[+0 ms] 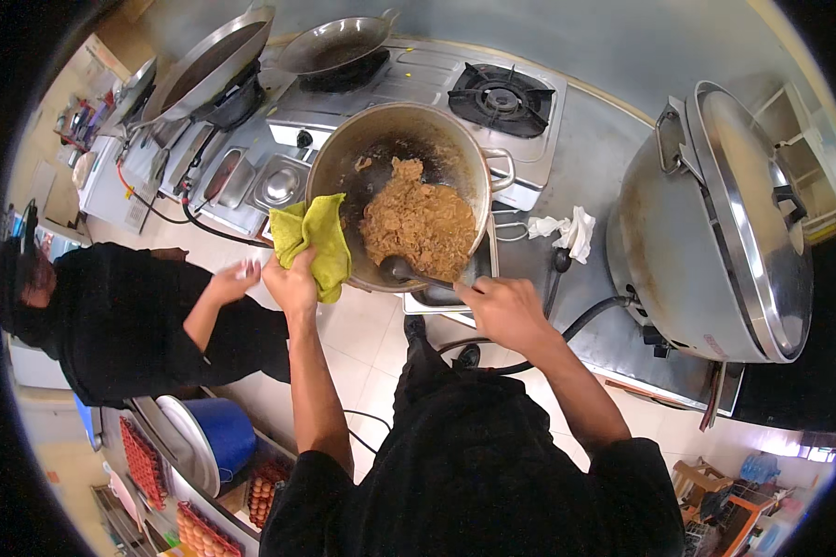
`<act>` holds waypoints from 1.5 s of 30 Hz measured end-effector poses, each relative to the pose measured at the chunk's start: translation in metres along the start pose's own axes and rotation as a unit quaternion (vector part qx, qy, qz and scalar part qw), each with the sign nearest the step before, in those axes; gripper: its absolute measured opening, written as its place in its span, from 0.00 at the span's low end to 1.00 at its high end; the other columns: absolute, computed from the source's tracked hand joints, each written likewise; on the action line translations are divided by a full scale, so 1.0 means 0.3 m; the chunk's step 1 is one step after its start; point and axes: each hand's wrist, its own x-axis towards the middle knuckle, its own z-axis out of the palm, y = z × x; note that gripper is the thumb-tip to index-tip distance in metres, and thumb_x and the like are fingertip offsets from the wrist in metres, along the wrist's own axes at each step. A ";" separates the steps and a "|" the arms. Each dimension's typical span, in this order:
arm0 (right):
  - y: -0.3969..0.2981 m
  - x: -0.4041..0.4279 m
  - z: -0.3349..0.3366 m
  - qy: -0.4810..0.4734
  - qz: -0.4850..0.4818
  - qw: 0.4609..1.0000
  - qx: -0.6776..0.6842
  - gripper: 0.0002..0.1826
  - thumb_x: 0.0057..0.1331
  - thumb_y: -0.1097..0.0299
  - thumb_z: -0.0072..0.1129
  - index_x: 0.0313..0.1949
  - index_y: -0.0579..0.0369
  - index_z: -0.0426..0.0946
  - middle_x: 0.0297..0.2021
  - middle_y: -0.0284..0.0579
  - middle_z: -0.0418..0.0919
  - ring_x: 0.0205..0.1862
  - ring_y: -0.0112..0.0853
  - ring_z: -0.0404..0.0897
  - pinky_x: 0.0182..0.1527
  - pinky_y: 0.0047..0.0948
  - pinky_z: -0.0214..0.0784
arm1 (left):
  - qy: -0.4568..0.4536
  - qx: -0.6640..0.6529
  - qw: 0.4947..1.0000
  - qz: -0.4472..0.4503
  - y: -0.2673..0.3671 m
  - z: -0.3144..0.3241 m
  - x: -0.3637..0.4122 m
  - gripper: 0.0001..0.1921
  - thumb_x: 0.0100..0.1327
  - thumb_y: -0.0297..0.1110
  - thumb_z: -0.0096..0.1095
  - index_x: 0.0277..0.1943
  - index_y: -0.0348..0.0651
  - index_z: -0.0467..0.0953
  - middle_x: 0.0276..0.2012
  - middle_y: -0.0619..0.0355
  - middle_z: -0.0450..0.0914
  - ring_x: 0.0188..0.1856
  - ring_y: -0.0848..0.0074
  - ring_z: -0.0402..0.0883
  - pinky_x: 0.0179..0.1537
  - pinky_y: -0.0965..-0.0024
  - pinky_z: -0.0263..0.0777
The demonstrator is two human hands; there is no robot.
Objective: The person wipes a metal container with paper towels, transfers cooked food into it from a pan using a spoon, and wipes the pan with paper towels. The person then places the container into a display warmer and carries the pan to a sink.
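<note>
A large metal pot [477,150] is tilted towards me at the front of the stove. Brown, thick cooked food [418,230] lies in its lower part, and dark residue coats the inner wall. My left hand [292,282] grips a yellow-green cloth [320,237] at the pot's left rim; the cloth hides what is beneath it. In my right hand [505,306] is the handle of a dark ladle [398,269], its head against the food near the front rim. Under the pot's right side shows part of a rectangular metal tray [484,285].
Behind the pot is a gas burner [501,101]. A large lidded cooker [662,230] stands right, near crumpled white tissue [575,230] and a hose [585,320]. Woks [212,63] sit at the back left. A person in black [139,313] stands close on my left.
</note>
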 end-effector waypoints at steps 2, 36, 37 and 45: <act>0.010 -0.004 0.033 0.031 -0.012 0.999 0.000 0.13 0.51 0.73 0.56 0.37 0.49 0.83 0.21 0.39 0.77 0.22 0.38 0.78 0.23 0.37 0.69 | 0.005 0.018 1.000 -0.021 -0.009 -0.009 0.005 0.11 0.53 0.23 0.61 0.39 0.25 0.78 0.34 0.55 0.82 0.34 0.77 0.79 0.40 0.73 0.73; 0.010 -0.106 -0.072 0.054 0.053 0.997 0.002 0.14 0.53 0.74 0.55 0.40 0.52 0.80 0.23 0.43 0.78 0.24 0.39 0.80 0.26 0.38 0.73 | 0.021 0.027 0.999 -0.004 -0.006 0.003 0.010 0.11 0.53 0.22 0.61 0.40 0.25 0.79 0.34 0.54 0.83 0.35 0.76 0.80 0.41 0.72 0.72; 0.003 -0.096 -0.041 0.056 0.055 0.997 0.000 0.14 0.53 0.74 0.55 0.40 0.52 0.80 0.23 0.43 0.78 0.24 0.39 0.80 0.26 0.38 0.73 | 0.026 0.027 0.999 -0.010 -0.005 0.008 0.008 0.11 0.53 0.22 0.61 0.40 0.25 0.79 0.34 0.54 0.83 0.35 0.76 0.80 0.41 0.72 0.72; 0.112 -0.132 -0.036 0.018 0.075 0.996 -0.037 0.13 0.53 0.73 0.54 0.38 0.48 0.82 0.22 0.42 0.76 0.23 0.40 0.79 0.26 0.38 0.72 | 0.036 0.015 0.999 -0.002 -0.017 -0.009 0.002 0.11 0.53 0.22 0.61 0.40 0.25 0.78 0.34 0.53 0.82 0.35 0.75 0.80 0.41 0.72 0.72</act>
